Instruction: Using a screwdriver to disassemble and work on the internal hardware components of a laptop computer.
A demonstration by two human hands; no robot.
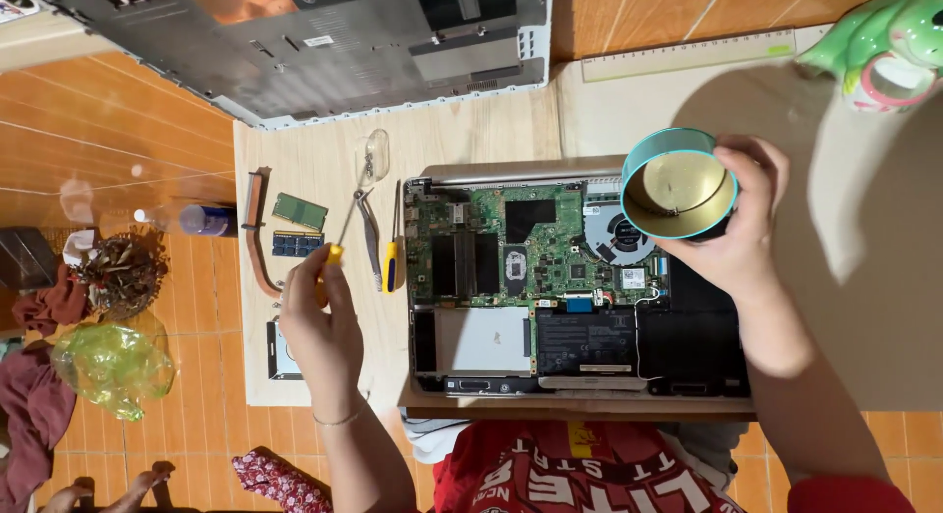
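Right hand [744, 218] is wrapped around a round teal tin [678, 183], held tilted over the fan corner of the opened laptop [550, 277]; left hand [319, 321] pinches a yellow-handled screwdriver [339, 240] above the board, beside the pliers [369, 236]. Tin looks light, rigid and smooth-walled, so probably slippery; best gripped around the side wall as now. Screwdriver is stiff and light, handle grip fine.

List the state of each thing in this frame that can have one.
Laptop: opened up, mainboard exposed.
Bottom cover: removed, lying apart.
Round tin: lidless, held in right hand.
Yellow-handled screwdriver: held in left hand.
Memory modules: out, on the board.
Copper heat pipe: detached.
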